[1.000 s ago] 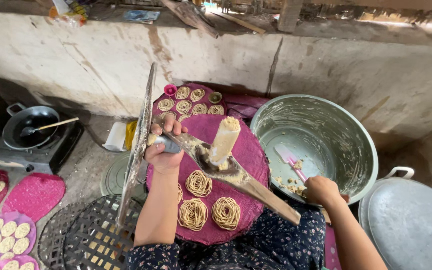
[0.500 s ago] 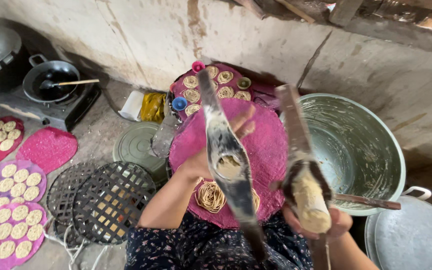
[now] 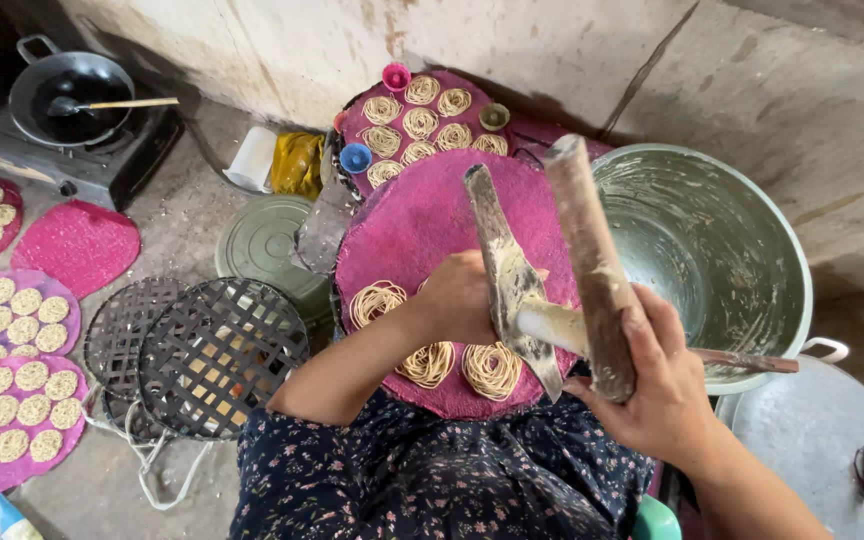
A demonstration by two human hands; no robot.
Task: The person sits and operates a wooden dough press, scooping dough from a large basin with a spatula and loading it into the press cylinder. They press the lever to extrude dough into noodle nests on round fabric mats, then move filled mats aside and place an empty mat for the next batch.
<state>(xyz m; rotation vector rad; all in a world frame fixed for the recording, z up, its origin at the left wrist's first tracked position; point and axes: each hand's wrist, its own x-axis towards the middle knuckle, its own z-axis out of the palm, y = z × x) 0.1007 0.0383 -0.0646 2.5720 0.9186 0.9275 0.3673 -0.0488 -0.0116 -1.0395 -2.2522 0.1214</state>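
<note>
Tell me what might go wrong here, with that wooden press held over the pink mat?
The wooden press, held by the left hand and right hand, hangs over the noodle nests; a slip might crush them. Dough clinging to the press could drip onto the pink mat. The metal basin stands close; a swing may knock it.

The scene is seen through a single head-worn camera, aimed steeply downward and forward toward a stained plaster wall (image 3: 252,50). The person's own forearms and lap are taken in at close range at the lower edge, while the concrete floor (image 3: 167,215) is viewed farther off. No second view is provided.
</note>
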